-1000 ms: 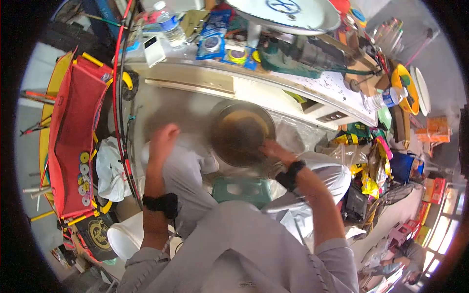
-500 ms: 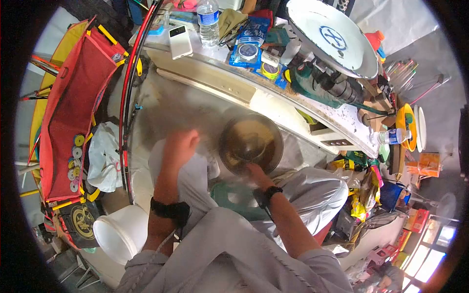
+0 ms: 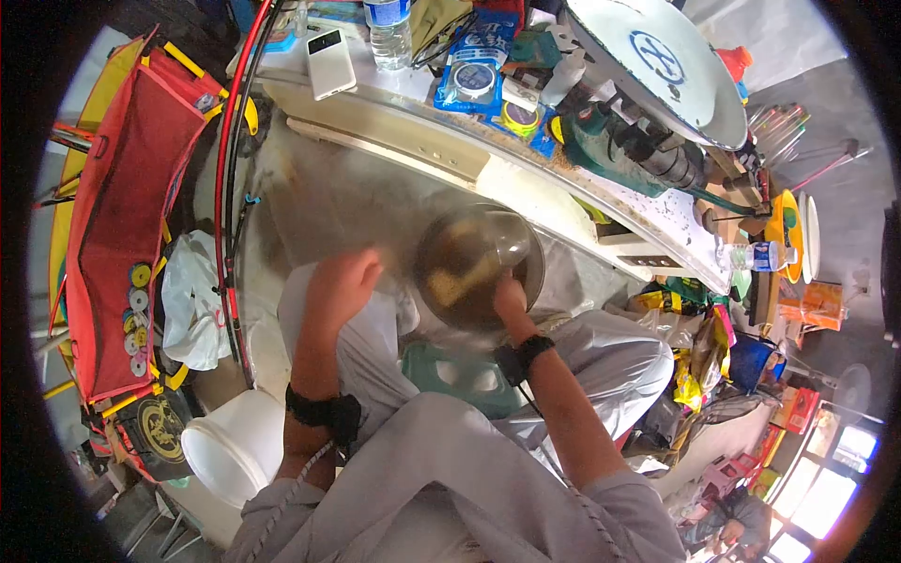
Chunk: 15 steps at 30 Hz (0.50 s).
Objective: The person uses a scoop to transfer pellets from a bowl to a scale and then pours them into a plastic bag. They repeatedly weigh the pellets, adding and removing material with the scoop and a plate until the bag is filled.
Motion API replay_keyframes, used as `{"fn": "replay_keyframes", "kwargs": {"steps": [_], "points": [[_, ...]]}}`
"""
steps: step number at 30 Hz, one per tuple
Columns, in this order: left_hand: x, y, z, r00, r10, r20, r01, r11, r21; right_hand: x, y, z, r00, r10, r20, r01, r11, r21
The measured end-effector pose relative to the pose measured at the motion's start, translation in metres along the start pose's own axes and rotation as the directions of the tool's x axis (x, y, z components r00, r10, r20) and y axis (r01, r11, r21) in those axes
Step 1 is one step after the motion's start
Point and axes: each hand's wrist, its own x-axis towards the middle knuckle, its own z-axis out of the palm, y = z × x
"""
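Note:
A round dark-rimmed pan (image 3: pixel 435 310) with brown and yellowish contents sits in front of my legs, its inside blurred by motion and haze. My right hand (image 3: pixel 510 302) is over its right side, fingers closed round what looks like the handle of a ladle (image 3: pixel 512 250); the rounded end is smeared. My left hand (image 3: pixel 345 289) is to the left of the pan, above my knee and apart from the rim. Its fingers are curled in, and whatever they may hold is hidden. Below the pan, a green plastic piece with openings (image 3: pixel 460 375) shows between my legs.
Behind the pan runs a cluttered white counter (image 3: pixel 394 103) with a phone (image 3: pixel 331 64), a water bottle (image 3: pixel 389 38) and a large enamel basin (image 3: pixel 694 94). A white bucket (image 3: pixel 235 441), red and black cables (image 3: pixel 225 216) and a red fabric bag (image 3: pixel 113 253) are at left.
My right hand has moved up and slightly right over the pan, and the ladle's rounded end has shifted the same way. My left hand stays nearly where it was.

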Motion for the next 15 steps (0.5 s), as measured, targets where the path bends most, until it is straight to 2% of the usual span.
{"fn": "replay_keyframes", "kwargs": {"steps": [2, 3, 4, 5, 6, 7, 8, 9, 10, 14, 15], "points": [[0.001, 0.001, -0.001, 1.000, 0.010, -0.007, -0.009, 1.000, 0.026, 0.018, 0.000, 0.024, 1.000, 0.005, 0.002, -0.005, 1.000, 0.018], [0.002, 0.001, -0.002, 1.000, 0.007, -0.003, -0.007, 1.000, 0.030, 0.051, 0.013, 0.064, 0.986, -0.169, -0.004, 0.166, 0.974, -0.153], [0.003, 0.002, -0.003, 1.000, 0.004, 0.010, -0.004, 0.998, 0.057, 0.069, 0.020, 0.088, 0.941, -0.337, 0.018, 0.325, 0.891, -0.318], [0.004, 0.002, -0.003, 1.000, -0.003, 0.026, 0.001, 0.997, 0.083, 0.063, 0.015, 0.087, 0.941, -0.337, 0.024, 0.328, 0.891, -0.315], [0.003, 0.002, -0.003, 0.999, -0.010, 0.031, 0.007, 0.996, 0.085, 0.050, 0.007, 0.080, 0.866, -0.498, 0.035, 0.438, 0.724, -0.532], [0.004, 0.001, -0.003, 0.999, -0.020, 0.035, 0.018, 0.997, 0.072, 0.039, -0.001, 0.073, 0.765, -0.638, 0.085, 0.494, 0.497, -0.713], [0.004, 0.001, -0.004, 0.999, -0.029, 0.039, 0.027, 0.998, 0.059, 0.031, -0.005, 0.071, 0.765, -0.638, 0.088, 0.497, 0.497, -0.711], [0.004, 0.002, -0.004, 0.999, -0.030, 0.042, 0.028, 0.998, 0.059, 0.025, -0.005, 0.071, 0.821, -0.571, -0.002, 0.492, 0.709, -0.505], [0.005, 0.002, -0.004, 0.999, -0.035, 0.042, 0.033, 0.999, 0.041, 0.021, -0.005, 0.070, 0.878, -0.474, -0.069, 0.444, 0.859, -0.254], [0.010, 0.007, -0.004, 0.999, -0.021, 0.050, 0.020, 0.999, 0.030, 0.016, 0.001, 0.065, 0.879, -0.476, -0.035, 0.450, 0.851, -0.271], [0.010, 0.008, -0.003, 0.998, -0.019, 0.052, 0.017, 0.999, 0.030, 0.009, 0.001, 0.052, 0.855, -0.518, 0.029, 0.504, 0.815, -0.286]]}}
